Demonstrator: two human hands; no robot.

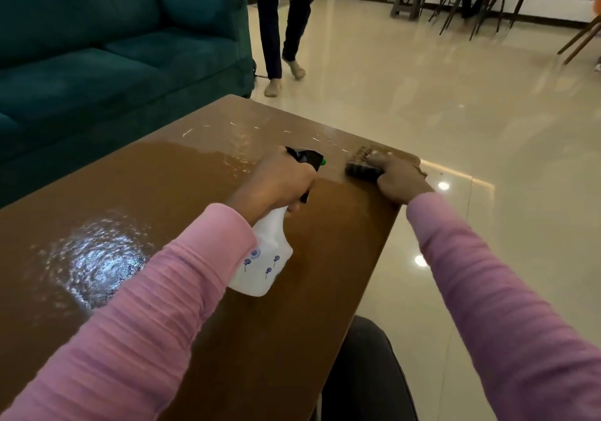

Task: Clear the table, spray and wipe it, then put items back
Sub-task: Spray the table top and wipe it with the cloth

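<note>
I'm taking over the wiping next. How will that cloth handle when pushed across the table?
The cloth looks bunched under the right hand, so probably floppy and light. The table looks wet nearby, so it may soak and drag.

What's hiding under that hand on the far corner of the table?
Under the right hand is a dark cloth or scrubber, pressed on the brown table. Only its left edge shows; the hand covers the rest.

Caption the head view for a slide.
Left hand aims spray bottle over wet brown table; right hand presses cloth.
</note>
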